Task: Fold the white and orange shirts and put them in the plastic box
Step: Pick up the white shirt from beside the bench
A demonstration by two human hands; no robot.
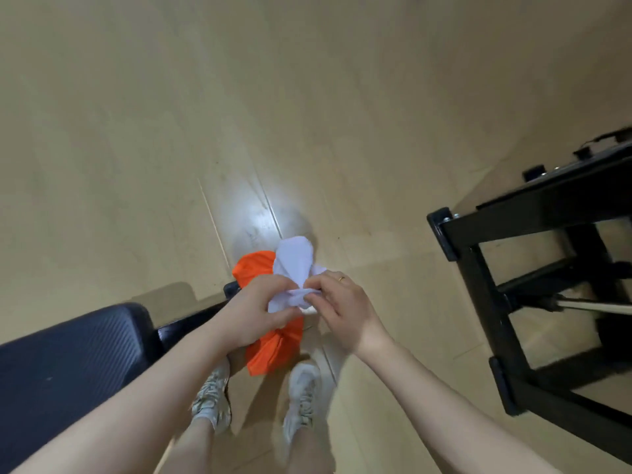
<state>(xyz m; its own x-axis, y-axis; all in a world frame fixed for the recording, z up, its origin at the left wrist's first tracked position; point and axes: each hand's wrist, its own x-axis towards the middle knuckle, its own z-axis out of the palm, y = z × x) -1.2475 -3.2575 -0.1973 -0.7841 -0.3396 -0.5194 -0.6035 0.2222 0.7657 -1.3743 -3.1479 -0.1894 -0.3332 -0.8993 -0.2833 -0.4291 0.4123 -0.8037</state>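
Observation:
I stand looking down at the wooden floor. A bunched white shirt [293, 265] is held up in front of me, pinched between both hands. My left hand [254, 311] grips its lower left part and also holds the crumpled orange shirt [273, 347], which hangs beneath my hands and shows again behind them. My right hand [342, 309] is shut on the white shirt's lower right edge; a ring shows on one finger. No plastic box is in view.
A dark padded seat [68, 364] with a black frame sits at the lower left. A black metal frame [513, 302] stands at the right. My two feet in white sneakers [301, 401] are below the shirts on the pale wooden floor [171, 131].

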